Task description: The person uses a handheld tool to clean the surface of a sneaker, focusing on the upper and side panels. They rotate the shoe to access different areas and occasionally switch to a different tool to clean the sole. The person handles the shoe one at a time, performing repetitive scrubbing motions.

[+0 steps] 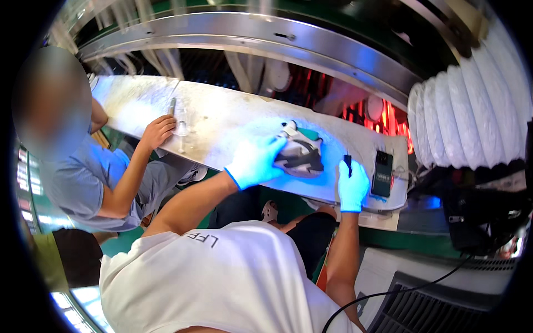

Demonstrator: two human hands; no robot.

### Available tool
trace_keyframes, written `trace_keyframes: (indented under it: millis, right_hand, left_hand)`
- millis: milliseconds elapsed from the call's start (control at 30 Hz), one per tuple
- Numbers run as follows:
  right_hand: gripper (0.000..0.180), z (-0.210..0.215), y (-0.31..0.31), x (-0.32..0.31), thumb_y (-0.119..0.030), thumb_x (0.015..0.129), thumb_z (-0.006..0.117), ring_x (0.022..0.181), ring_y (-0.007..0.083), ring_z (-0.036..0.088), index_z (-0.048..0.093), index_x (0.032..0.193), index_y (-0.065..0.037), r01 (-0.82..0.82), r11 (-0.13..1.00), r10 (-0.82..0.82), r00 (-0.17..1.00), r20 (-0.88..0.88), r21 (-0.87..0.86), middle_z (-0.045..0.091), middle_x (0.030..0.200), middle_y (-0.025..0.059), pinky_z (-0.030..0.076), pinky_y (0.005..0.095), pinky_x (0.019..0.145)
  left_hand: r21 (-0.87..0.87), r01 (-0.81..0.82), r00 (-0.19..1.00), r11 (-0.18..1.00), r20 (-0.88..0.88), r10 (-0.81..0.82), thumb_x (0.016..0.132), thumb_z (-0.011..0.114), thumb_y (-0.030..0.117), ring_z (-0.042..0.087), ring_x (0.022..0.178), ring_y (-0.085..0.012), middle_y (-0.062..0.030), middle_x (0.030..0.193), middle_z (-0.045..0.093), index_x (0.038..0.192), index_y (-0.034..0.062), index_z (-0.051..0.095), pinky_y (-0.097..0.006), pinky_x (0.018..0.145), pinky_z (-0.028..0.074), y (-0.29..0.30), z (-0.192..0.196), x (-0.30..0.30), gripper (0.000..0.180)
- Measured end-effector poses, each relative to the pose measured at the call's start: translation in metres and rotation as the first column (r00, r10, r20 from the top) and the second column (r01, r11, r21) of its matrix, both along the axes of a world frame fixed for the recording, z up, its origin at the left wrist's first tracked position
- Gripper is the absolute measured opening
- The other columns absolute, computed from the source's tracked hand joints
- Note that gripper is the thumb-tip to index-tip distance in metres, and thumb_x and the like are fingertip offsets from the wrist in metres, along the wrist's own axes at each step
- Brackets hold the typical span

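Observation:
My left hand (254, 161), in a glove that glows blue-white, is closed on the left side of a grey, white and black sneaker (301, 156). The shoe rests on a pale worktable (216, 105), with a green patch near its opening. To the right of it, my gloved right hand (353, 187) grips a small black-handled tool (347, 160) with a thin tip pointing away from me. Shoe and tool are apart. Blue light falls on the table around both hands.
A dark phone (382, 173) lies right of my right hand. A co-worker's hand (159, 131) rests by a slim tool (172, 105) at the left. Beyond runs a metal rail (222, 36) with red-lit machinery. A white ribbed duct (466, 114) and black bag (477, 219) stand right.

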State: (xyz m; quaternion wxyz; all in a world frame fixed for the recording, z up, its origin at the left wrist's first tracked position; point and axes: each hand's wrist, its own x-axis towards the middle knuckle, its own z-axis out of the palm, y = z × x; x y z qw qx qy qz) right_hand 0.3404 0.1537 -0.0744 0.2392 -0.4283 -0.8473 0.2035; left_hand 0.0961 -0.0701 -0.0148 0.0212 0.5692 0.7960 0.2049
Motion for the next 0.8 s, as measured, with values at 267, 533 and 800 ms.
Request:
trace_keyframes:
  millis: [267, 533, 800]
  right_hand:
    - [0.083, 0.001, -0.098, -0.041, -0.006, 0.089, 0.071, 0.143, 0.0332, 0.061, 0.042, 0.167, 0.003, -0.681, 0.271, -0.212, 0.647, -0.733, -0.680, 0.061, 0.156, 0.0162, 0.049, 0.0476, 0.123]
    - [0.051, 0.100, -0.084, -0.065, -0.019, 0.099, 0.074, 0.119, 0.0345, 0.074, 0.065, 0.145, 0.002, -0.712, 0.283, -0.429, 0.505, -0.749, -0.642, 0.072, 0.137, 0.0178, 0.066, 0.0505, 0.095]
    - [0.073, 0.339, 0.018, -0.216, -0.036, 0.096, 0.086, 0.118, 0.0317, 0.073, 0.059, 0.148, 0.007, 0.078, 0.900, 0.360, 0.418, -0.834, 0.428, 0.072, 0.138, 0.0228, 0.059, 0.0447, 0.102]
  left_hand:
    - [0.497, 0.193, 0.978, 0.846, -0.163, -0.128, 0.074, 0.096, 0.043, 0.076, 0.107, -0.0435, -0.0226, 0.135, 0.073, 0.142, 0.0072, 0.071, -0.050, 0.092, 0.062, -0.059, -0.035, -0.007, 0.081]
    - [0.640, -0.068, 0.995, 0.765, -0.010, 0.097, 0.078, 0.096, 0.039, 0.072, 0.122, -0.0442, -0.0225, 0.140, 0.071, 0.143, 0.0068, 0.070, -0.049, 0.103, 0.060, -0.107, 0.017, -0.046, 0.076]
    - [-0.108, -0.694, 0.706, 0.712, -0.293, 0.645, 0.085, 0.078, 0.025, 0.076, 0.105, -0.0388, -0.0209, 0.110, 0.077, 0.121, -0.0001, 0.072, -0.050, 0.088, 0.059, -0.158, 0.003, -0.225, 0.044]
